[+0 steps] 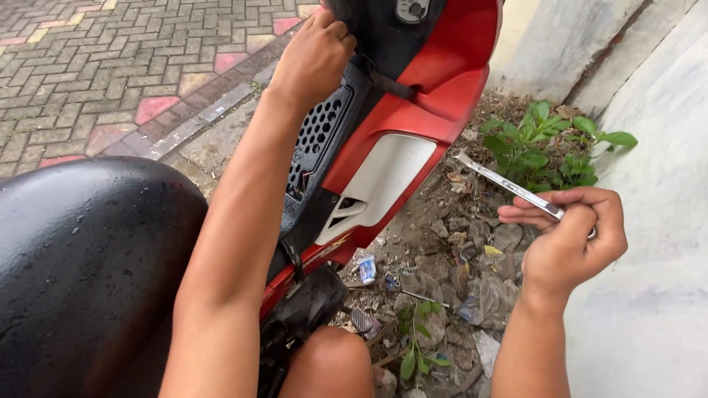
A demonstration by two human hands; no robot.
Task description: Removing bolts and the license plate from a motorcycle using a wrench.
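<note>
While the right hand point(568, 236) closes its fingers around the lower end of a slim, shiny metal wrench point(509, 186), the tool's open jaw end sticks up and away to the left of that hand, slanting over the ground. The left hand point(313, 59) is curled shut, gripping the upper edge of a black inner panel point(324, 133) of a scooter; just below this hand the panel is pierced with a honeycomb of round holes. To the right of the left hand, between the two hands, runs the scooter's glossy red body shell point(442, 81) with a smooth white inset point(380, 180). Below the left forearm lies the broad black seat point(88, 250), matt, dotted with water drops. Under the right hand the ground is rough dirt strewn with stones, dry scraps and litter point(450, 273), and a leafy green weed point(546, 147) grows just beyond the wrench tip. A pale, coarse concrete wall point(656, 295) stands to the right of the right hand; patterned brick paving point(110, 66) spreads left of the left hand.
</note>
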